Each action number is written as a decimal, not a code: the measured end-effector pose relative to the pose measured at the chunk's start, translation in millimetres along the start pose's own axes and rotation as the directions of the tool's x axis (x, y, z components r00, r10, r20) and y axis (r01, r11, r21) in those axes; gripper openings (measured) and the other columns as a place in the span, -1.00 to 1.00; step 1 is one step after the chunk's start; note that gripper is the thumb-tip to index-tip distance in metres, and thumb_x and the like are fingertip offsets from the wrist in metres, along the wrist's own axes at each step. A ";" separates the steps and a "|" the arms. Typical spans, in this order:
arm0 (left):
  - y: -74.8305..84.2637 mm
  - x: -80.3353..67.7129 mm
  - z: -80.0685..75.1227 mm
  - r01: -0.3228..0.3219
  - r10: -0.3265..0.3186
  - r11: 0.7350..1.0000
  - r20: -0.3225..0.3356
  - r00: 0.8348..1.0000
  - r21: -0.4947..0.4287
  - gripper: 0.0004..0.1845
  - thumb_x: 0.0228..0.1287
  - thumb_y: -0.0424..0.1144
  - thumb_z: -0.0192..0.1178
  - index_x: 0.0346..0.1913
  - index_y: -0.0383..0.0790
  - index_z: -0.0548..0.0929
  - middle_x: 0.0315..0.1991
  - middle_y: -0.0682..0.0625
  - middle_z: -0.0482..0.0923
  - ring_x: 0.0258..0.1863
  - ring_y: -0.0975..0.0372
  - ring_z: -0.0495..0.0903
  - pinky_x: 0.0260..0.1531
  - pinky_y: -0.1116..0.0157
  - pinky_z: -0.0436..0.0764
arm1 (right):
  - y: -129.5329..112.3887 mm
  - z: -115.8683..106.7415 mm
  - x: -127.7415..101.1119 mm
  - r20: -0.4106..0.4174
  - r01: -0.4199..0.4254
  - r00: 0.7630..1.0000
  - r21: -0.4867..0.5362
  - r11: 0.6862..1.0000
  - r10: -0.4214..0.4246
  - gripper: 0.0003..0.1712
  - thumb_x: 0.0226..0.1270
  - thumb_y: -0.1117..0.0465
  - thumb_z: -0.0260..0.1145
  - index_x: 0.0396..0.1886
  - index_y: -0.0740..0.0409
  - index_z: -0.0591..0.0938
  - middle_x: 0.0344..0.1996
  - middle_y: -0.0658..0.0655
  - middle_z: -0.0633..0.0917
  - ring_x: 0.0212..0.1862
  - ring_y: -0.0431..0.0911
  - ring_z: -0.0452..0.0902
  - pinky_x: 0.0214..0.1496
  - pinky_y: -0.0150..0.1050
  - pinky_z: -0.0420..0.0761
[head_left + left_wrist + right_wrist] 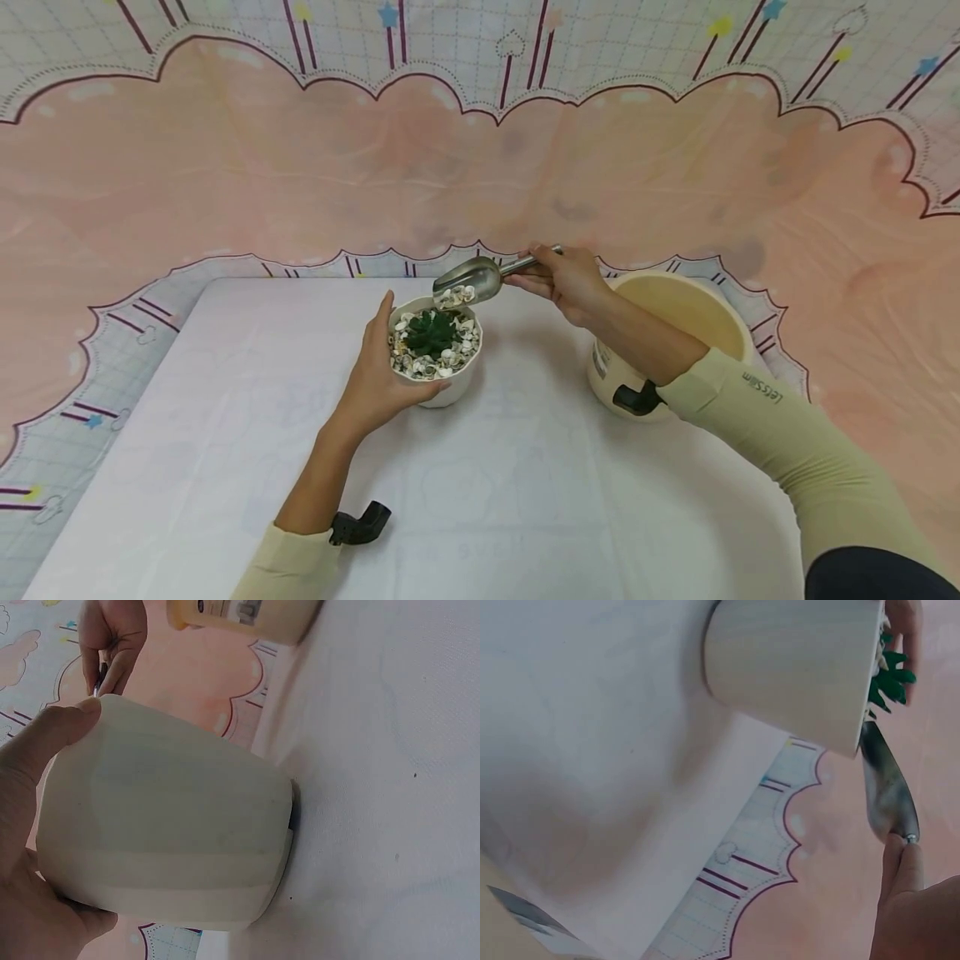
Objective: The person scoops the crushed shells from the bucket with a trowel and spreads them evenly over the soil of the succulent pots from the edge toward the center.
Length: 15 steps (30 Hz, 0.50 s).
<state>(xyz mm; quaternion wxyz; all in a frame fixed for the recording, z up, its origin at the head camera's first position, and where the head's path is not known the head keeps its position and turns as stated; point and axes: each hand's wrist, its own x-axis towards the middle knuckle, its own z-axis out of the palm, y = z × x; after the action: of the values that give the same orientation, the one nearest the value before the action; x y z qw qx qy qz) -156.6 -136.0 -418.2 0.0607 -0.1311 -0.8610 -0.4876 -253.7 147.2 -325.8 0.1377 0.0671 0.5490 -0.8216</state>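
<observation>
A small white plant pot (pixel 456 385) stands on the table, holding a dark green succulent (pixel 431 332) ringed by pale pebbles (pixel 408 364). My left hand (pixel 382 379) grips the pot from the left and near side; its thumb and fingers spread around the wall, as the left wrist view of the pot (pixel 165 817) also shows. A metal scoop (pixel 480 275) with several pebbles in it hangs over the pot's far right rim. My right hand (pixel 568 279) holds the scoop by its handle. In the right wrist view the tip of the scoop (pixel 889 787) is close to the rim.
A large cream bucket (pixel 600 379) with a black patch on its side stands at the right, under my right forearm. White cloth covers the table (pixel 480 517), and its far edge lies just behind the pot. Beyond hangs a pink patterned backdrop (pixel 337 167).
</observation>
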 end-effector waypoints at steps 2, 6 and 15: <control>-0.1 0.0 0.2 0.001 -0.001 1.000 -0.001 1.000 -0.003 0.49 -0.05 -0.13 0.71 0.74 -0.02 -0.25 0.61 -0.32 0.00 0.54 -0.16 0.16 0.39 -0.29 0.29 | 0.1 0.8 -0.1 0.002 -0.002 1.000 -0.001 1.000 0.002 -0.68 0.71 0.26 0.12 0.14 0.51 0.54 -0.31 0.31 0.79 -0.28 0.05 0.83 -0.01 -0.20 0.71; 0.6 -0.5 0.2 0.016 -0.016 1.000 0.008 1.000 -0.008 0.48 -0.02 -0.13 0.70 0.74 -0.01 -0.25 0.60 -0.33 0.01 0.54 -0.16 0.17 0.39 -0.29 0.29 | 1.2 2.3 0.3 0.002 -0.005 1.000 0.001 1.000 0.005 -0.65 0.70 0.26 0.13 0.18 0.53 0.53 -0.31 0.32 0.79 -0.28 0.06 0.83 -0.01 -0.21 0.71; 1.2 -0.5 0.0 0.038 -0.038 0.999 0.009 0.999 -0.010 0.49 -0.04 -0.14 0.71 0.74 -0.01 -0.25 0.60 -0.32 0.01 0.54 -0.15 0.17 0.40 -0.27 0.30 | 2.4 5.1 1.4 -0.002 -0.002 1.000 -0.011 1.000 0.002 -0.64 0.72 0.26 0.10 0.18 0.53 0.52 -0.33 0.29 0.79 -0.30 0.04 0.83 -0.03 -0.22 0.72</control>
<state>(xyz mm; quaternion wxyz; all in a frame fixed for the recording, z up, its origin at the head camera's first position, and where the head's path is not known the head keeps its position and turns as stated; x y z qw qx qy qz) -155.8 -135.5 -417.3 0.0472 -0.1173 -0.8612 -0.4923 -254.1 141.5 -326.3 0.1382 0.0675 0.5538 -0.8183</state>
